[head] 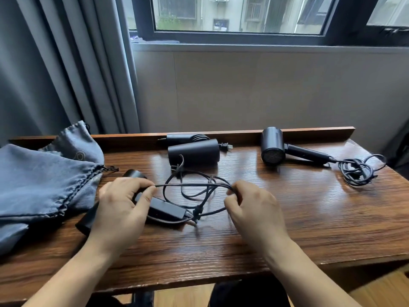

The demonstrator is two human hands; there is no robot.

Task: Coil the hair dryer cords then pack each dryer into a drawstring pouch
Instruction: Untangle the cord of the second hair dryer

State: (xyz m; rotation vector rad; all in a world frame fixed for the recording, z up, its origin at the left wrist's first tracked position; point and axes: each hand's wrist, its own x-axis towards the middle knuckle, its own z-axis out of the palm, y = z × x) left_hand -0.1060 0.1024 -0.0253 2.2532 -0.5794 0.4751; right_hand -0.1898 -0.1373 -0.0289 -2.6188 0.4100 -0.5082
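Wood-grain surface [287, 218] under a window, curtain to the left. At its front middle the left hand [120, 207] pinches a cord [192, 185] between thumb and forefinger while resting over the near dryer [163, 210], which lies flat beneath it. The right hand [254, 207] curls round gathered loops of that cord, pulled taut between the two. I judge this spacing sets the loop length: one hand anchors, the other collects turns, and the dryer stays down so its weight steadies the cord.

A second dryer [193, 152] sits at the back edge, middle, handle folded, its plug [225, 146] showing beside it. A third dryer [272, 146] lies toward the back right corner, handle out, its cord [358, 171] in a loose heap near the right edge. Grey pouches [44, 178] are piled at the left edge, mouths toward the dryers, probably for easy reach. One pouch bears a faint round mark; I cannot read it. No other writing is legible.
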